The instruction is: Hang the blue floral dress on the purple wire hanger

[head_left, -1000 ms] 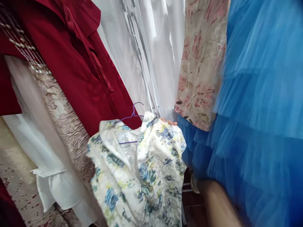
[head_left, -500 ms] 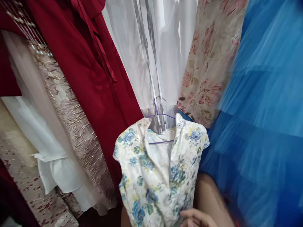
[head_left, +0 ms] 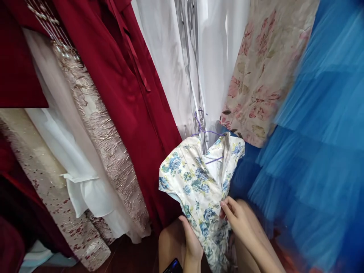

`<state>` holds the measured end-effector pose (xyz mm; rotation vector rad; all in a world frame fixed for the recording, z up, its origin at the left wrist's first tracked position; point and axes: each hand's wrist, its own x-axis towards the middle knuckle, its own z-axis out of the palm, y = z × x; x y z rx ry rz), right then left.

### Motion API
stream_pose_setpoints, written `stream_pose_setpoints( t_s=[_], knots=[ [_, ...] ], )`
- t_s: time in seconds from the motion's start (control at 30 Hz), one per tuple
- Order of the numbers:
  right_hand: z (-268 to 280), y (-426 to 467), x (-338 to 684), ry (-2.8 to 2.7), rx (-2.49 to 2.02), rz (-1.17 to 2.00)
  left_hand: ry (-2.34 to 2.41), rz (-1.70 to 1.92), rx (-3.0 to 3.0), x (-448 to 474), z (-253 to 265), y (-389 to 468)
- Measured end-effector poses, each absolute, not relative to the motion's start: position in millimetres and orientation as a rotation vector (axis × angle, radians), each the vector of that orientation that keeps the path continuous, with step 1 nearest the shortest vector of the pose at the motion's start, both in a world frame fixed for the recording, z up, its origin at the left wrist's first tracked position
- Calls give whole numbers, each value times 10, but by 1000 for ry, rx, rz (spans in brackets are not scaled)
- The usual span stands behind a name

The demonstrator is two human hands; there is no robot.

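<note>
A white dress (head_left: 196, 178) with blue flowers hangs in front of me on a thin purple wire hanger (head_left: 199, 125), turned at an angle with its neckline open. My right hand (head_left: 231, 210) pinches the dress's front edge below the neckline, thumb and fingers closed on the fabric. At the dress's left side, my left hand (head_left: 192, 239) grips the cloth, its thumb in sight and its fingers hidden behind the material. Part of a dark-screened device (head_left: 173, 266) shows beside my left wrist.
Dark red garments (head_left: 122, 94), a pink textured one (head_left: 108, 144) and a white one (head_left: 88, 189) hang on the left. White cloth (head_left: 162, 57) and shiny strips (head_left: 196, 83) hang behind the hanger. A flowered beige dress (head_left: 256, 76) and blue tulle (head_left: 313, 151) hang on the right.
My left hand has come into view at the dress's left side. My right hand has moved up to its front edge, and the dress has turned from facing me to an angle.
</note>
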<state>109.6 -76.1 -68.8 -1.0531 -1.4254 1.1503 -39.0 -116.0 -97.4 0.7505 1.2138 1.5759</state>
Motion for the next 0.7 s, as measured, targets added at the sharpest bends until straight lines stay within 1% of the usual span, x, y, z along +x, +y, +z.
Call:
stream_pose_setpoints(
  t_s=[0.07,0.13,0.27,0.33,0.37,0.43,0.5,0.63,0.7],
  knots=[
    [-621,-788,1097,-1417,-1031,1177,1213,1581,771,-441,-979,-1179],
    [-558,-816,1110,-1384,-999,1264,1357,1626,840,-499,-944,-1174],
    [-493,-875,1133,-1326,-1001,1451,1786,1966,983,-529,-870,-1192],
    [-490,-907,1115,-1292,-1000,1502,1897,2020,1165,-467,-881,-1221],
    [-489,-925,1096,-1283,-992,1520,1915,1949,1299,-417,-901,-1232],
    [-481,-958,1042,-1282,-955,1545,1851,1680,1568,-300,-957,-1231],
    [-462,-978,982,-1286,-912,1563,1729,1486,1680,-191,-1013,-1205],
    [-365,-864,904,-1219,-863,1634,1605,1446,1650,-137,-1017,-1169],
    [-225,-688,890,-1179,-828,1621,1596,1388,1719,-194,-949,-1193]
  ],
)
